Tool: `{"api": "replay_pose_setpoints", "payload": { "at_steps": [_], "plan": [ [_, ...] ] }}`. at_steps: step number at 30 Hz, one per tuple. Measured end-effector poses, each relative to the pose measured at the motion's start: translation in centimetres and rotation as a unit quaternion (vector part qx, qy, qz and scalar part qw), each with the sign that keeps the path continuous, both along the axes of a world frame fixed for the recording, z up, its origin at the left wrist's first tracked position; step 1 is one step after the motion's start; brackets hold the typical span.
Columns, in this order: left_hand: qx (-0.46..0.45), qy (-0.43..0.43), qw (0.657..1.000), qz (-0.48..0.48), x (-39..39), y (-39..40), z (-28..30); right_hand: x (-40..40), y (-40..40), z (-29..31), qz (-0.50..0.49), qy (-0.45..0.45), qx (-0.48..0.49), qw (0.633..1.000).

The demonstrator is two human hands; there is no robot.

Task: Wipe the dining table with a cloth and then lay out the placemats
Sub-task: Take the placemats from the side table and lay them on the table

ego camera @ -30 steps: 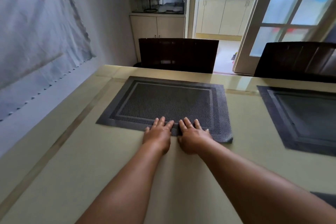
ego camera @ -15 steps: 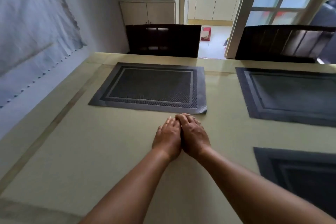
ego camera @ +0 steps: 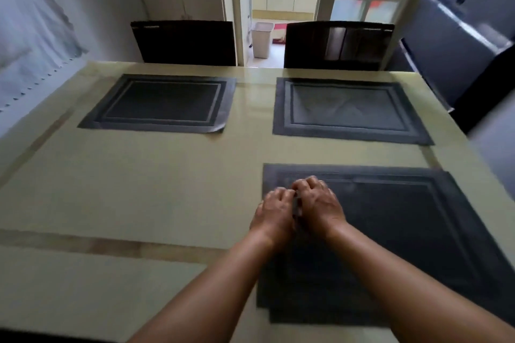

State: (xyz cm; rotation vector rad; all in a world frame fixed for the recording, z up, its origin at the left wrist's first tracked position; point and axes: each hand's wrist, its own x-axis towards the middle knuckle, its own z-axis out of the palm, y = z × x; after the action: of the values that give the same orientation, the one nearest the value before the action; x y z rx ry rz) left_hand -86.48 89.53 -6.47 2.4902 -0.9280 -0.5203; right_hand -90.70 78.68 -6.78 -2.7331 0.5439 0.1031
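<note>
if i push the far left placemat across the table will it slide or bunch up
Probably slides: the far left placemat looks thin and lies mostly flat on the table, whose top looks glossy. Its near right corner curls up slightly, so it seems flexible rather than rigid, and pushing from one edge might buckle it. Likely light for its size.

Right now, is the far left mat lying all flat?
Not quite. The far left mat is spread out, but its near right corner curls up.

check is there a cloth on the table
No, the table shows only three dark placemats and the two hands.
</note>
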Motion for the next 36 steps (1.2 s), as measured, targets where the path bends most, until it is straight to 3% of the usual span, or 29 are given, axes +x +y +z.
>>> {"api": "replay_pose_setpoints", "payload": {
  "at_steps": [6, 11, 17, 22, 36],
  "plan": [
    [0.101, 0.040, 0.986, -0.129, -9.3, -4.6, -1.2, -9.6, -6.4, -0.7, -0.120, 0.021, -0.031, 0.992],
    [0.166, 0.007, 0.979, -0.115, -10.0, -3.9, -1.8, -12.1, -6.4, -1.0, -0.062, 0.104, -0.044, 0.992],
    [0.202, -0.005, 0.977, -0.065, -6.6, 0.1, -1.6, -9.6, -1.5, -0.2, 0.032, 0.184, -0.035, 0.982],
    [0.221, 0.017, 0.975, 0.008, -1.1, 9.4, -1.3, -4.0, 7.7, -0.5, 0.101, 0.232, 0.002, 0.967],
    [0.216, 0.069, 0.961, 0.159, 8.9, 29.8, -1.6, 9.1, 26.3, -1.8, 0.240, 0.209, 0.018, 0.948]
  ]
}}
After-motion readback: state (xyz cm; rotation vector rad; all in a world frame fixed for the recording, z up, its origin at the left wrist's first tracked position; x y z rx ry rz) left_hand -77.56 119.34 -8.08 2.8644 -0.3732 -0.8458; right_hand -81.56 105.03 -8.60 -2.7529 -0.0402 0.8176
